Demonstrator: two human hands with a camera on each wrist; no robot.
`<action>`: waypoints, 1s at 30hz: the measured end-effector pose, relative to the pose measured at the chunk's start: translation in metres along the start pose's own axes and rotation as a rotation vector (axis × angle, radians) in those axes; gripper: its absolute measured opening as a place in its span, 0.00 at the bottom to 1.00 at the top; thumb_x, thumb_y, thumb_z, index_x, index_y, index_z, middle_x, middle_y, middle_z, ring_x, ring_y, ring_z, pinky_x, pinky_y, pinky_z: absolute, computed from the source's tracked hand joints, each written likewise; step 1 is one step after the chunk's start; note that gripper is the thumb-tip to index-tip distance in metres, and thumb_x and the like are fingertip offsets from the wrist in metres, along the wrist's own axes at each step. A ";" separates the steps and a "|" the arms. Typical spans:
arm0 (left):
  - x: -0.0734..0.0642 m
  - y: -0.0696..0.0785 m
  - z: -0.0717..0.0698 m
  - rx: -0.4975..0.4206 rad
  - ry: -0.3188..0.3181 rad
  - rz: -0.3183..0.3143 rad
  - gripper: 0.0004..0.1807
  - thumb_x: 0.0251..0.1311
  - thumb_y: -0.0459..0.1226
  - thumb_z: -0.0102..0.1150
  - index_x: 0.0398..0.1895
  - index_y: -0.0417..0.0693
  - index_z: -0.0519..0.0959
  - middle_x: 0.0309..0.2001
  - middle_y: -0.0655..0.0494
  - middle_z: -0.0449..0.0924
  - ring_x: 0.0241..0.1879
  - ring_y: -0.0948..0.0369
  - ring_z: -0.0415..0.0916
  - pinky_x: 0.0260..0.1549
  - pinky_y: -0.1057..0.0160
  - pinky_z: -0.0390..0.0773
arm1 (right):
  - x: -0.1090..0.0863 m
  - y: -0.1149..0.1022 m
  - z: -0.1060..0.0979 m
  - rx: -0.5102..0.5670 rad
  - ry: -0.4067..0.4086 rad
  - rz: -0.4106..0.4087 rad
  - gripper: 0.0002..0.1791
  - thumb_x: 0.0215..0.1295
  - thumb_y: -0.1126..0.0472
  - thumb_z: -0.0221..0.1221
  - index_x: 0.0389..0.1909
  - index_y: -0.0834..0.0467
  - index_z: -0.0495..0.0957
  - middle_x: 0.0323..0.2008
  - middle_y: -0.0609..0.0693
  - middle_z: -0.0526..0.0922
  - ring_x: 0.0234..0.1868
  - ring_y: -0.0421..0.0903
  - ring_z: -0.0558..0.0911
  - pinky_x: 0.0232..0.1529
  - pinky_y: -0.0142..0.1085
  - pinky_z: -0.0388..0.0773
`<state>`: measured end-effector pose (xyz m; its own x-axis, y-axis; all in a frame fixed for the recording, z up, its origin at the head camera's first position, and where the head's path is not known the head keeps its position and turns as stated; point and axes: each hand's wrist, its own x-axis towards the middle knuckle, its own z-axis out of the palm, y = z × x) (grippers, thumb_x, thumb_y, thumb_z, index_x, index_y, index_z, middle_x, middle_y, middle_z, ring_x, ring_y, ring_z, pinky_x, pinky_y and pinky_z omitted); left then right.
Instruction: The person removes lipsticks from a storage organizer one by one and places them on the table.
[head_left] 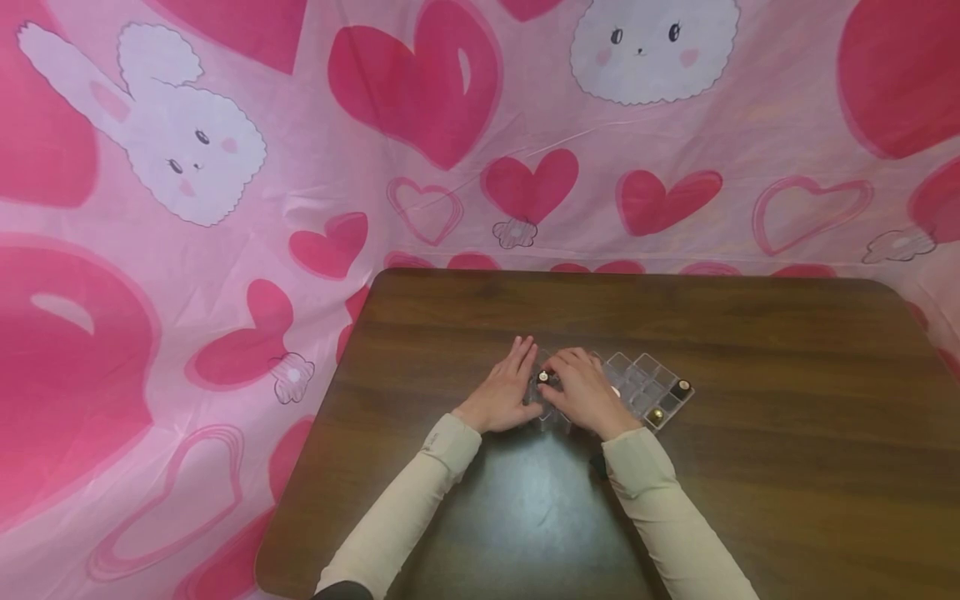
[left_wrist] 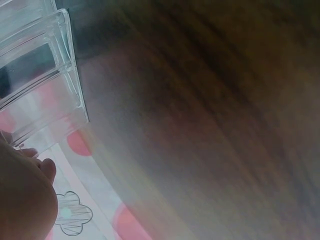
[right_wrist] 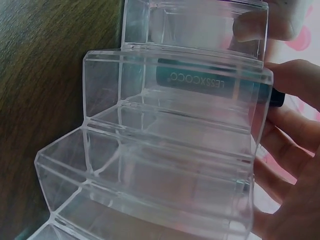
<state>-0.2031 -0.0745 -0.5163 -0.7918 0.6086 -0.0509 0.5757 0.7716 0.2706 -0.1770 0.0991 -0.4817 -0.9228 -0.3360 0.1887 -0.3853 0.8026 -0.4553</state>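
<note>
Pinching a dark cylindrical tube (head_left: 543, 377), right hand (head_left: 587, 390) at clear, stepped plastic organizer (right_wrist: 165, 117); left hand (head_left: 501, 397) straight-fingered alongside.

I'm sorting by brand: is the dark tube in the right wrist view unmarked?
No, the dark tube bears the lettering LESSXCOCO, seen upside down through the clear organizer.

Dark bottle (right_wrist: 217, 84): upside-down lettering, apparently "LESSXCOCO", seen through plastic (right_wrist: 172, 160).
</note>
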 end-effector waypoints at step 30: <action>-0.002 0.003 -0.002 -0.012 -0.011 -0.010 0.51 0.52 0.58 0.47 0.70 0.50 0.32 0.71 0.58 0.22 0.70 0.59 0.22 0.65 0.54 0.51 | -0.002 -0.006 -0.014 0.096 0.030 0.006 0.13 0.52 0.54 0.61 0.36 0.55 0.77 0.36 0.49 0.81 0.46 0.50 0.74 0.52 0.52 0.62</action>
<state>-0.1999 -0.0739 -0.5133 -0.7953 0.6028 -0.0645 0.5650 0.7756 0.2813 -0.1733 0.1017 -0.4671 -0.9252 -0.3151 0.2115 -0.3794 0.7534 -0.5371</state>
